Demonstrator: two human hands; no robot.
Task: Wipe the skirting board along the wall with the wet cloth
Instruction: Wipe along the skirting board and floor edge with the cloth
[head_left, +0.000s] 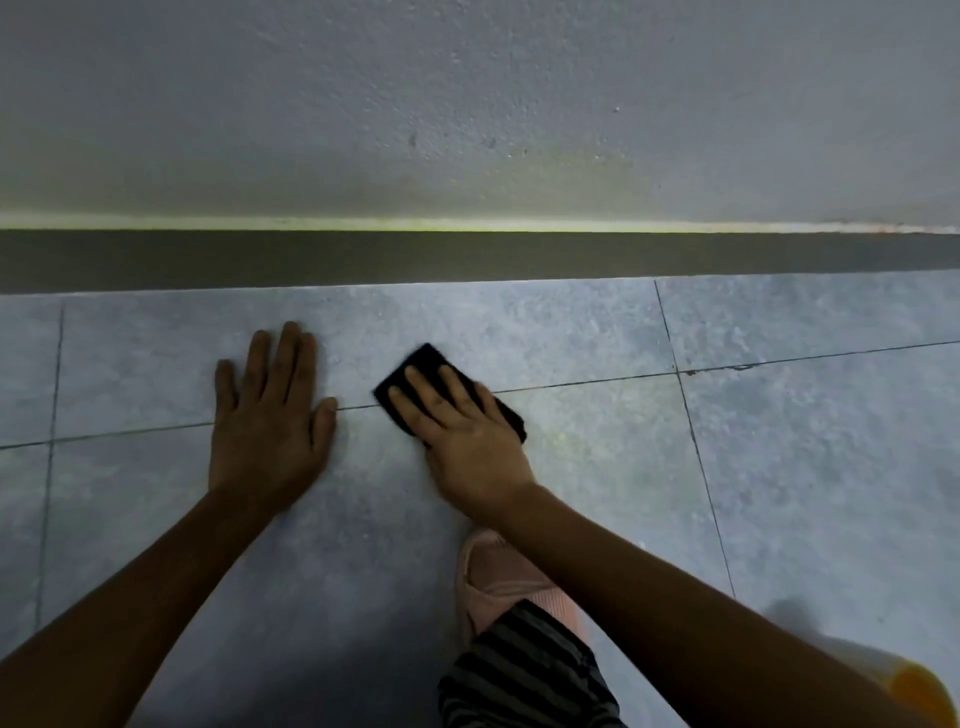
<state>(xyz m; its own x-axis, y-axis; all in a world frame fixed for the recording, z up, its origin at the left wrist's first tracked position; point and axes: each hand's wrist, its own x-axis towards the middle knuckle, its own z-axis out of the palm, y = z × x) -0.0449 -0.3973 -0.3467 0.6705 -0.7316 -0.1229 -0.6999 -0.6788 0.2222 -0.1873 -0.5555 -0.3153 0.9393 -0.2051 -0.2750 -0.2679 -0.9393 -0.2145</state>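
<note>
Shoe (506, 577): pink, on grey tiled floor (805, 467).
Right hand (462, 436): fingers flat, pressing black cloth (423, 361) onto floor.
Left hand (270, 421): fingers spread, empty, flat on floor.
Skirting (467, 257): dark band under rough wall (467, 104).

A skirting board (467, 257) runs the full width at the foot of the wall (467, 104), with the tiled floor (779, 441) lying in front of it. On the floor, short of the skirting board and not touching it, the left hand (267, 415) lies flat, palm down. Just to its right, the right hand (462, 436) presses flat on a cloth (423, 364) spread on the tiles, fingers pointing toward the skirting board. Nearer the person, behind the right hand, a slippered foot (498, 577) rests on the floor under the right forearm. A container (904, 680) sits farthest from the skirting board, at the person's right.
</note>
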